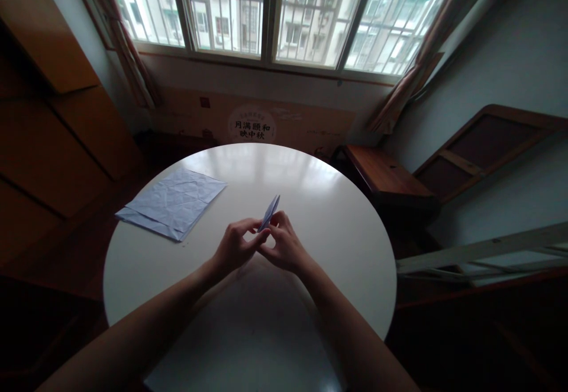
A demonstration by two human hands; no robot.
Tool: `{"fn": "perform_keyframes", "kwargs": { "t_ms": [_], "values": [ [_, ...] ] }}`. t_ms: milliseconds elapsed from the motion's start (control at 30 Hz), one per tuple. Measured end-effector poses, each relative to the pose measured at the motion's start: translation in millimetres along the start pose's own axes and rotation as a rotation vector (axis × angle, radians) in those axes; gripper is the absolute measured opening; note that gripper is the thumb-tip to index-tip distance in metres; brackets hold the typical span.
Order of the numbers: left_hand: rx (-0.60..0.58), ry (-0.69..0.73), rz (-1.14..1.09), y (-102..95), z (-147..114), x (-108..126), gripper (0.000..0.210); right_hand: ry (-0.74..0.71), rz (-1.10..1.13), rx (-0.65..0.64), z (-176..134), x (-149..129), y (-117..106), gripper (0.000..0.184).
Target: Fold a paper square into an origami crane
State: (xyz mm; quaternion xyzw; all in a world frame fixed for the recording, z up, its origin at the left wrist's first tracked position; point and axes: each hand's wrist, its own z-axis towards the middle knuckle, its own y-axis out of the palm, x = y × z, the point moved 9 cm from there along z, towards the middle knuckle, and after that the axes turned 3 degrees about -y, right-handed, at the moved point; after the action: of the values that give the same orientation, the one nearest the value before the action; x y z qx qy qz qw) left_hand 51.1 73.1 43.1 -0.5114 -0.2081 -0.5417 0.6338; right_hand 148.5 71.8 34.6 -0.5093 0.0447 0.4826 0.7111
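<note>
A small folded piece of paper (270,211), pale bluish white, stands up between my two hands above the middle of the table. My left hand (239,242) pinches its lower left side with thumb and fingers. On the other side, my right hand (286,241) grips the paper too, its fingers curled behind it. The two thumbs come close together at the paper's bottom end. Part of the paper is hidden by my fingers. To the left lie creased paper sheets (175,202), flat and overlapping near the table's edge.
The round white table (346,220) reflects the window light. A wooden stool or bench (386,173) stands beyond its right edge, with a brown wooden frame (483,149) against the wall. Orange-brown cabinets (48,125) rise at the left.
</note>
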Motion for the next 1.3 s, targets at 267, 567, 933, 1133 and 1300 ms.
{"fn": "perform_keyframes", "kwargs": {
  "t_ms": [267,567,933,1133,1300],
  "values": [
    [0.023,-0.334,-0.291,-0.1,1,-34,0.029,-0.121,0.024,0.013,0,-12,-3,0.015],
    [0.19,-0.55,-0.826,-3.3,3,-60,0.03,0.018,0.294,0.226,4,15,-14,0.015],
    [0.215,-0.681,-0.948,-0.6,1,-84,0.035,0.197,0.755,0.118,4,38,13,0.027],
    [0.164,-0.606,-0.853,-2.8,4,-78,0.053,0.313,0.836,0.2,3,46,10,0.026],
    [0.057,-0.545,-0.777,-2.6,8,-64,0.027,0.372,0.872,0.273,1,52,3,0.024]
  ]
}}
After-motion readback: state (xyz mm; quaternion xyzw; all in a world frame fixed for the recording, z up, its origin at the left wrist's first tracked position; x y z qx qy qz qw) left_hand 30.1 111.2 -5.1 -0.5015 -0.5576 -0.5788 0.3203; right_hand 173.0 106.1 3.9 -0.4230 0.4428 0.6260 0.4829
